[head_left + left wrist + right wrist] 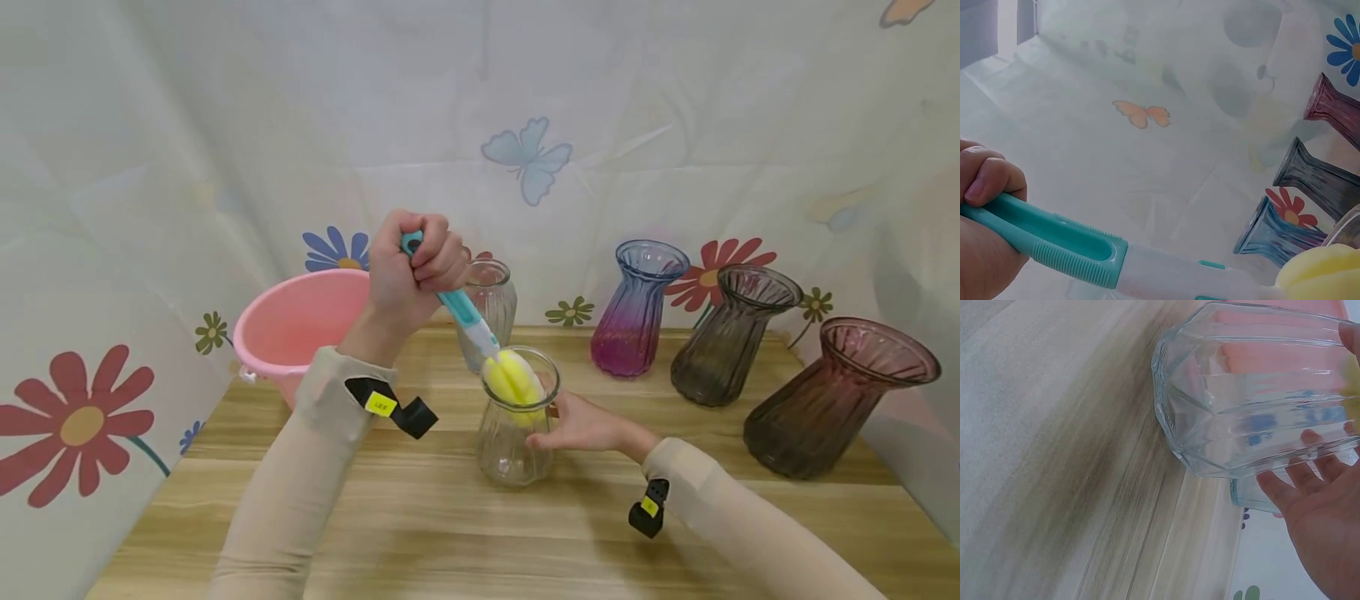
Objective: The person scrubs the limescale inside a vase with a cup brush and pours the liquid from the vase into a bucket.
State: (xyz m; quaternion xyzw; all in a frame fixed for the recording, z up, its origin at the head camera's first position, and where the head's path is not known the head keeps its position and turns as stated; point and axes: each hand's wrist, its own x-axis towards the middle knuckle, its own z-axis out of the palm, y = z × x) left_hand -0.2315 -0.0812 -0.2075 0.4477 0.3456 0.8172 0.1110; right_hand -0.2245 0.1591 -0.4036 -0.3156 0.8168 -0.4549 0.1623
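Note:
My left hand (417, 265) grips the teal handle of a sponge bottle brush (463, 312), which slants down to the right. The brush's yellow sponge head (513, 377) is partly inside the mouth of a clear glass vase (512, 454). Around the side of that ribbed vase, my right hand (588, 423) holds it, thumb at the front. In the right wrist view, fingers (1307, 481) show along the glass, and the vase's faceted base faces the wooden table. The left wrist view shows the curled fingers (994, 178) at the handle's end.
A pink bucket (258, 333) stands at the left. Behind the held vase is another clear vase (491, 292). On the right are a blue-pink vase (630, 325), a grey vase (716, 350) and a reddish-brown vase (813, 417). They share a wooden table (420, 533) before a printed cloth.

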